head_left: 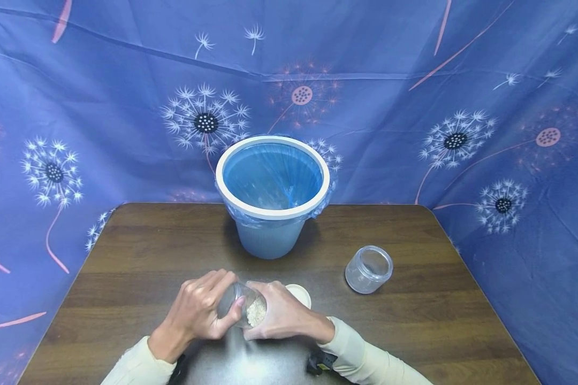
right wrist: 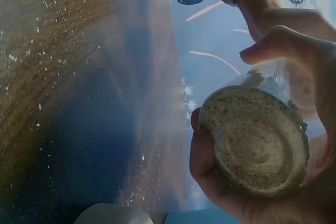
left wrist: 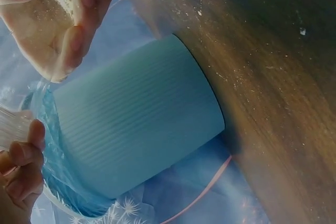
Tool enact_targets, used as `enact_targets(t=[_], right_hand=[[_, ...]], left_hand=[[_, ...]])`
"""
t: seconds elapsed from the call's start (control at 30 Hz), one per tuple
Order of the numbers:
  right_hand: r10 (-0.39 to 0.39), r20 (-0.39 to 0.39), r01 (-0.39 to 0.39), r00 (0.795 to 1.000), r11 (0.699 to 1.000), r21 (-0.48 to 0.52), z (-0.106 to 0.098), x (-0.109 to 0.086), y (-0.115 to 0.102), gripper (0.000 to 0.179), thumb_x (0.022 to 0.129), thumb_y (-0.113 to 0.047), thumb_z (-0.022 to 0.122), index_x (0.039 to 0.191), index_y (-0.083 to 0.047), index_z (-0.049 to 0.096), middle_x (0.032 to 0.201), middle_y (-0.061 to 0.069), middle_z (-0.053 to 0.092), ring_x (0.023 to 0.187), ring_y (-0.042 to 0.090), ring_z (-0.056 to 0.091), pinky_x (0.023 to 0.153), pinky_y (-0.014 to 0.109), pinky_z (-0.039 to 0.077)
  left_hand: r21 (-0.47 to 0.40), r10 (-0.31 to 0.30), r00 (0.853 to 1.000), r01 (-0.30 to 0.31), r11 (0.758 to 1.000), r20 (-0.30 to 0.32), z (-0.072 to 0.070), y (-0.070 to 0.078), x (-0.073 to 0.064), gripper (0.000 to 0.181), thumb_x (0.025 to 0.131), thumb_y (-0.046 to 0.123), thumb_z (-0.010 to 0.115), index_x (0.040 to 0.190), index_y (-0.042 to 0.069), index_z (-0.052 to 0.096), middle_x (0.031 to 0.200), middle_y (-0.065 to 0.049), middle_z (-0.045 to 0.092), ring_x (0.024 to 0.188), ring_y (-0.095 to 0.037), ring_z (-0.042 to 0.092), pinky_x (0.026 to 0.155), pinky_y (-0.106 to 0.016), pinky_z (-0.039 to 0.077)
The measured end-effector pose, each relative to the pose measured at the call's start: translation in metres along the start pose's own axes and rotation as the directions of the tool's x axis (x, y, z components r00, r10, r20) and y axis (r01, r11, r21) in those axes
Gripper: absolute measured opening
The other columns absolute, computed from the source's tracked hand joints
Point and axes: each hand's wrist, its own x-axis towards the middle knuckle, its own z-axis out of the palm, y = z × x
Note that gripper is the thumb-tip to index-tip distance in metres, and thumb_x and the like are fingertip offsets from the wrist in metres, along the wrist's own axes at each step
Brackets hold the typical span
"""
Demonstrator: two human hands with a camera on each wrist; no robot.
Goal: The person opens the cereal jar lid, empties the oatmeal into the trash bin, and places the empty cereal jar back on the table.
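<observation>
My right hand [head_left: 284, 313] grips a clear jar [right wrist: 257, 137] low down, around its base. Pale grains or flakes [head_left: 256, 312] lie inside against the base, which faces the camera in the right wrist view. The jar is tipped on its side. My left hand [head_left: 199, 305] holds the clear other end, its thumb lying across the glass-like wall. In the left wrist view, left fingers [left wrist: 23, 156] curl about a clear ribbed piece [left wrist: 13, 127]; I cannot tell whether it is the jar's neck or a separate part. A white lid [head_left: 298, 295] lies beside the right hand.
A blue bin [head_left: 272, 235] with a white rim and plastic liner stands behind the hands. Another clear jar [head_left: 368, 270] stands uncovered to the right. Pale crumbs [right wrist: 39, 106] are scattered on the wooden table [head_left: 164, 240]. A patterned blue cloth [head_left: 125, 107] hangs behind.
</observation>
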Motion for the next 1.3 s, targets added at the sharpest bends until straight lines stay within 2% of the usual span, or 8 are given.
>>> enact_targets(t=[0.27, 0.43, 0.67, 0.8, 0.9, 1.03, 1.2, 1.3], right_hand=[[0.003, -0.015, -0.003, 1.0, 1.0, -0.014, 0.002, 0.0, 0.001, 0.045, 0.066, -0.024, 0.092, 0.101, -0.022, 0.065, 0.079, -0.018, 0.059, 0.066, -0.008, 0.052, 0.058, 0.011, 0.044], [0.015, -0.007, -0.016, 1.0, 1.0, -0.025, 0.003, -0.001, -0.001, 0.044, 0.067, -0.025, 0.093, 0.101, -0.017, 0.066, 0.077, -0.016, 0.06, 0.065, -0.007, 0.052, 0.057, 0.01, 0.044], [0.026, -0.086, -0.038, 0.996, 0.989, -0.143, 0.002, 0.004, -0.001, 0.051, 0.063, -0.029, 0.094, 0.104, -0.014, 0.067, 0.076, -0.015, 0.057, 0.066, -0.001, 0.05, 0.056, 0.014, 0.037], [0.028, -0.097, -0.04, 0.995, 0.992, -0.122, 0.002, 0.005, -0.001, 0.049, 0.063, -0.027, 0.093, 0.102, -0.014, 0.066, 0.074, -0.015, 0.056, 0.063, -0.001, 0.049, 0.054, 0.014, 0.037], [0.027, -0.131, -0.047, 0.991, 0.987, -0.151, 0.003, 0.006, -0.001, 0.051, 0.063, -0.028, 0.094, 0.103, -0.014, 0.066, 0.077, -0.014, 0.058, 0.065, -0.001, 0.051, 0.055, 0.014, 0.038], [0.018, -0.173, -0.052, 0.985, 0.98, -0.191, 0.004, 0.007, 0.0, 0.054, 0.062, -0.029, 0.094, 0.105, -0.013, 0.066, 0.08, -0.012, 0.061, 0.068, 0.001, 0.053, 0.059, 0.015, 0.039], [0.022, -0.186, -0.058, 0.982, 0.98, -0.192, 0.006, 0.008, 0.001, 0.053, 0.061, -0.029, 0.094, 0.104, -0.014, 0.066, 0.08, -0.012, 0.061, 0.066, 0.001, 0.053, 0.057, 0.015, 0.04], [0.017, -0.211, -0.064, 0.977, 0.973, -0.222, 0.007, 0.009, 0.0, 0.054, 0.061, -0.029, 0.094, 0.105, -0.014, 0.066, 0.084, -0.009, 0.064, 0.067, 0.003, 0.054, 0.057, 0.016, 0.041]], left_hand=[[0.019, -0.01, 1.0, 0.01, 1.0, 0.002, 0.0, 0.001, -0.001, 0.042, 0.107, 0.043, 0.042, 0.087, 0.011, 0.061, 0.07, 0.004, 0.051, 0.053, -0.012, 0.047, 0.039, -0.024, 0.039], [0.017, -0.015, 1.0, 0.015, 1.0, -0.008, 0.001, 0.002, -0.004, 0.042, 0.107, 0.043, 0.042, 0.088, 0.011, 0.062, 0.07, 0.004, 0.052, 0.053, -0.012, 0.048, 0.039, -0.024, 0.04], [0.055, -0.125, 0.992, 0.124, 0.991, 0.012, 0.003, 0.001, -0.004, 0.04, 0.104, 0.04, 0.043, 0.091, 0.008, 0.062, 0.07, 0.002, 0.055, 0.051, -0.017, 0.051, 0.038, -0.03, 0.039], [0.069, -0.13, 0.991, 0.129, 0.989, 0.015, 0.003, 0.001, -0.002, 0.037, 0.101, 0.039, 0.046, 0.092, 0.007, 0.063, 0.07, 0.001, 0.054, 0.051, -0.019, 0.052, 0.037, -0.032, 0.039], [0.076, -0.174, 0.984, 0.171, 0.982, 0.031, 0.003, 0.002, -0.001, 0.034, 0.099, 0.037, 0.048, 0.091, 0.007, 0.063, 0.068, 0.001, 0.054, 0.049, -0.018, 0.05, 0.037, -0.033, 0.039], [0.083, -0.249, 0.967, 0.244, 0.966, 0.056, 0.003, 0.003, -0.001, 0.027, 0.093, 0.033, 0.054, 0.088, 0.008, 0.062, 0.066, 0.001, 0.055, 0.046, -0.018, 0.049, 0.038, -0.034, 0.038], [0.092, -0.276, 0.959, 0.27, 0.959, 0.062, 0.004, 0.005, -0.001, 0.025, 0.09, 0.031, 0.056, 0.087, 0.008, 0.062, 0.066, 0.0, 0.056, 0.046, -0.02, 0.05, 0.038, -0.036, 0.039], [0.094, -0.326, 0.943, 0.319, 0.943, 0.07, 0.003, 0.005, 0.0, 0.022, 0.091, 0.03, 0.057, 0.083, 0.009, 0.058, 0.063, 0.001, 0.052, 0.045, -0.018, 0.046, 0.038, -0.034, 0.036]])
